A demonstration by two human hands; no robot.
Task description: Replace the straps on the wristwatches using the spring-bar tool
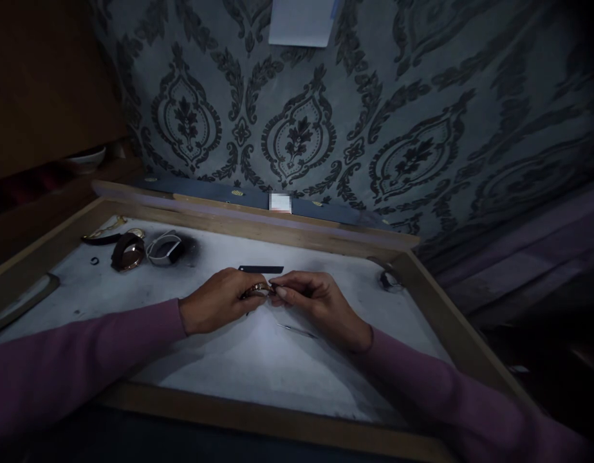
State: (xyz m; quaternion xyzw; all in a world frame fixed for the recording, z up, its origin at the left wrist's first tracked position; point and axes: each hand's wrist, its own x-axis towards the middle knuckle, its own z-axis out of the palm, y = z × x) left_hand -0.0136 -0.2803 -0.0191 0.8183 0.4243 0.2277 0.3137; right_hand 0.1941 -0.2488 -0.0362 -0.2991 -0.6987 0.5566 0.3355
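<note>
My left hand is closed around a small gold-toned wristwatch, with its round case showing between thumb and fingers. From the other side my right hand pinches at the watch's edge. A small dark piece shows at those fingertips; whether it belongs to the watch is hidden. Just behind the hands a flat dark strip lies on the white surface. A thin metal tool rests beneath my right hand.
Raised wooden edges frame the white surface. At the back left lie a dark-strapped watch, a light-banded watch and a gold-coloured piece. A dark-framed object sits at far left, another watch-like item at right.
</note>
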